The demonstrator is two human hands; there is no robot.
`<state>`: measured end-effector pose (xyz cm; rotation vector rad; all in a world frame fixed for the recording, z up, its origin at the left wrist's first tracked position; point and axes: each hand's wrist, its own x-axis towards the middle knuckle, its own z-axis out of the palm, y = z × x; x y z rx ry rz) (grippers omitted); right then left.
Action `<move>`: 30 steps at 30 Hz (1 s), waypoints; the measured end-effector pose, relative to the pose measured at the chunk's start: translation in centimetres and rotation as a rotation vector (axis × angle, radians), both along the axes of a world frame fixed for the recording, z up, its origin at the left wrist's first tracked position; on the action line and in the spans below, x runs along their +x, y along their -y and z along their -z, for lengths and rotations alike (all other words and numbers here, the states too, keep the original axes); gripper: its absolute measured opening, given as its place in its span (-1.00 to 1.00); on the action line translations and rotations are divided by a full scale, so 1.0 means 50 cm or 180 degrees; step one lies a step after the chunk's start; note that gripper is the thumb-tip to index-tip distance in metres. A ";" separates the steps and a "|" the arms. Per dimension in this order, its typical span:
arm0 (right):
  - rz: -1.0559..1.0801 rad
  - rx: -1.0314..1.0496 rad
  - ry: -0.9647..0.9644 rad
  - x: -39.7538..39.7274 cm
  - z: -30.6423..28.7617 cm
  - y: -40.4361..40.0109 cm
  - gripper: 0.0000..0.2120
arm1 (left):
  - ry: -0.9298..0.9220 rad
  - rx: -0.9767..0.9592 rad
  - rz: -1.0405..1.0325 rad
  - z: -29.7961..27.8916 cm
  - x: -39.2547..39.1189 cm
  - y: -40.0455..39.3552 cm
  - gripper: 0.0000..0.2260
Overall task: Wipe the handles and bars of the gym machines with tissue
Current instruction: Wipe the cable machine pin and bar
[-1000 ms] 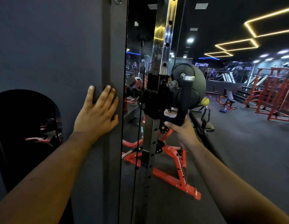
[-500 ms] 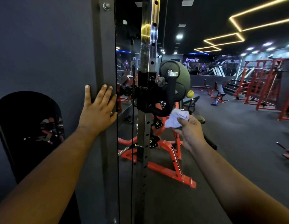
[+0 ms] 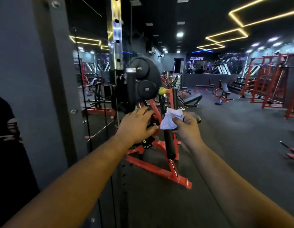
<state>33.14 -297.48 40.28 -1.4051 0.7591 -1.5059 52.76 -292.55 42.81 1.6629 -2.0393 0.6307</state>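
Observation:
A crumpled white tissue (image 3: pixel 171 118) is pinched in my right hand (image 3: pixel 187 127), held in the air just right of the cable machine's black handle (image 3: pixel 130 89). That handle stands upright on a black carriage clamped to a chrome column with holes (image 3: pixel 116 38). My left hand (image 3: pixel 136 125) hovers just below the handle with relaxed, spread fingers and holds nothing. Whether it touches the machine is unclear. Black weight plates (image 3: pixel 146 79) sit behind the handle.
A grey panel (image 3: pixel 28 63) with a steel upright fills the left side, with thin cables beside it. A red plate-loaded frame (image 3: pixel 159 170) stands on the dark floor straight ahead. Red racks (image 3: pixel 266 83), benches and dumbbell stands line the far right.
My left hand has left the grey panel and moved right, below the handle. My right hand has drawn the tissue back off the handle and to the right. The view has shifted.

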 end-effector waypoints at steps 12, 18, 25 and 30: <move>-0.0336 0.0255 -0.0055 -0.186 0.109 0.185 -0.78 | -0.0887 0.2384 -0.0809 0.035 -0.202 0.197 -0.16; -0.0479 0.0284 -0.0113 -0.189 0.142 0.296 -0.75 | -0.0326 0.2539 -0.1284 0.069 -0.170 0.251 -0.06; -0.0333 0.0019 -0.0423 -0.186 0.137 0.408 -0.72 | -0.0537 0.1734 -0.1472 0.079 -0.121 0.369 0.03; -0.0001 -0.1049 -0.1181 -0.197 0.125 0.503 -0.65 | -0.0343 0.1439 -0.1618 0.086 -0.148 0.451 -0.20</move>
